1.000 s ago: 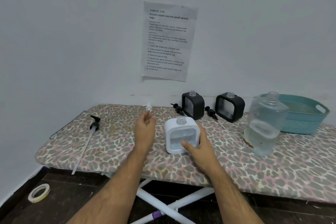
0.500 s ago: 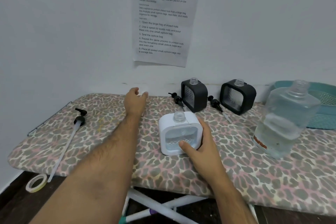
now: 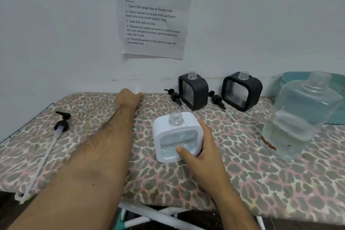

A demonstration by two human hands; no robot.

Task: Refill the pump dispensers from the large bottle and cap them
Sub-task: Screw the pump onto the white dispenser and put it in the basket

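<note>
White wall fills the background, with a printed instruction sheet [image 3: 152, 13] taped above a leopard-print surface [image 3: 242, 179] whose white folding legs show beneath the front edge. Near the centre stands a white pump dispenser [image 3: 177, 136], uncapped, with a little clear liquid inside. A person's right hand [image 3: 203, 151] wraps its right side, thumb pressed on the front window, so that grip is clamped on the dispenser. Their left hand [image 3: 127, 98] reaches to the far edge by the wall, fingers closing around a small white pump head [image 3: 137, 91]; how firm that grip is cannot be told. At the back stand two black dispensers [image 3: 194, 91] [image 3: 242, 91], both open-necked, each with a black pump [image 3: 174, 96] [image 3: 217, 99] lying just to its left. Another black pump with a long tube [image 3: 57, 130] lies far left. On the right stands the large clear bottle [image 3: 298, 117], uncapped and partly full, in front of a teal basket [image 3: 337, 102].
</note>
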